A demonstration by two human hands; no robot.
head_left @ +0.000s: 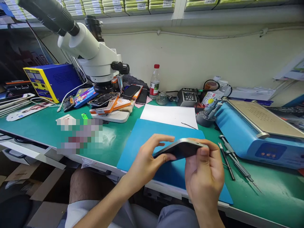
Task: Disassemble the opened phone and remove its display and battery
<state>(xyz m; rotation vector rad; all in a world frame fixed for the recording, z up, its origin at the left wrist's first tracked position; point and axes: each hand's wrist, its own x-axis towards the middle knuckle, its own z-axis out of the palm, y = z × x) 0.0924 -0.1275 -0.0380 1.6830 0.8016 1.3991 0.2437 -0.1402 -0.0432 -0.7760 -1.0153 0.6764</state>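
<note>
Between my two hands a smartphone (184,149) is held tilted above the blue mat (135,142), its dark face toward me and its metal edge upward. My left hand (152,155) grips one end, with the thumb on the dark face and the fingers raised along the far edge. My right hand (205,171) is closed round the other end, thumb pressed near the corner. Fingers behind the phone are partly hidden. A white sheet (168,114) lies on the bench beyond the mat, with a thin dark tool (188,125) on it.
Screwdrivers (239,163) and a dark pen-like tool (226,161) lie to the right, beside a blue heating-plate machine (256,139). A microscope (95,60) rises at the left over stacked phones and boxes (111,104). A red-capped bottle (154,83) and glass jar (161,98) stand behind.
</note>
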